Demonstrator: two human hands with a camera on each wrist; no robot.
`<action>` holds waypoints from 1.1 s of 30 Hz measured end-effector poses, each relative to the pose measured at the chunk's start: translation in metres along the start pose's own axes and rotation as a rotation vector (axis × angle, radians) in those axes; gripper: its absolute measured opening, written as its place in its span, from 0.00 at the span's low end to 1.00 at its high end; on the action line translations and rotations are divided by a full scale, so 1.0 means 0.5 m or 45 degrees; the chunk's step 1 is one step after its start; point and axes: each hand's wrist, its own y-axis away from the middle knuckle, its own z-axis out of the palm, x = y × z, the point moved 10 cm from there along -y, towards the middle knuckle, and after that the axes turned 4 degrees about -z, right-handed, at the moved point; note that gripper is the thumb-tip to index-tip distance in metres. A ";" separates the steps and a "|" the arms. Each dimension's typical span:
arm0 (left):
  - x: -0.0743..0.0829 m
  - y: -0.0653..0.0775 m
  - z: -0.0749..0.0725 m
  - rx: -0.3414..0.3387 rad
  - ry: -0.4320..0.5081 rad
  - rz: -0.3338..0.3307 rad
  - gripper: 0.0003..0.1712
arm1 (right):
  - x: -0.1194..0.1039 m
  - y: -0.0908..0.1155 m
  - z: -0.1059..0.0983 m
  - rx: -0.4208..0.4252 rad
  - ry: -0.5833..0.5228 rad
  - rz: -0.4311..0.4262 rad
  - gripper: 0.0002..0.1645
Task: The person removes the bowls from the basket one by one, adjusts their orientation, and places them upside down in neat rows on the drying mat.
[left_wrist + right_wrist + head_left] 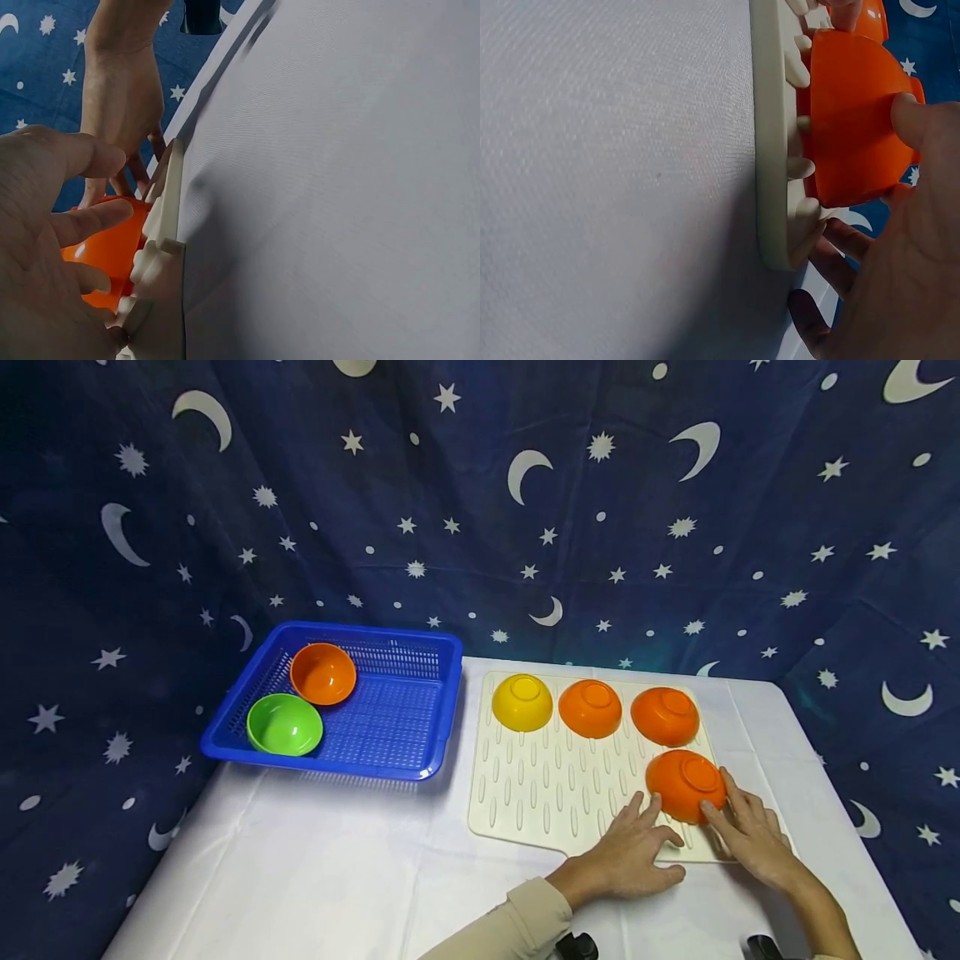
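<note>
An orange bowl (684, 787) lies upside down on the front right part of a cream drying mat (536, 789) with raised ridges. My right hand (753, 835) holds this bowl at its right side, the thumb pressed to its wall in the right wrist view. On the bowl's left, my left hand (630, 852) has its fingers spread, with a fingertip at the rim. Behind, along the mat's far edge, a yellow bowl (522, 702) and two more upturned bowls, a middle orange bowl (590, 709) and a right orange bowl (665, 717), stand in a row.
A blue plastic basket (442, 710) stands on the left of the white-covered table (330, 860). Inside it, an orange bowl (323, 674) and a green bowl (284, 725) sit with their openings up. A dark blue curtain (480, 485) with moons and stars hangs behind.
</note>
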 end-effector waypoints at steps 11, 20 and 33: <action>-0.005 0.007 -0.001 -0.022 0.027 -0.011 0.21 | -0.001 0.003 -0.002 0.038 -0.057 -0.010 0.48; -0.009 0.007 -0.013 -0.005 0.070 0.027 0.21 | -0.008 -0.003 -0.007 0.071 -0.042 -0.009 0.48; -0.049 0.079 -0.104 0.067 0.208 0.131 0.20 | -0.037 0.022 -0.061 0.392 -0.181 -0.116 0.40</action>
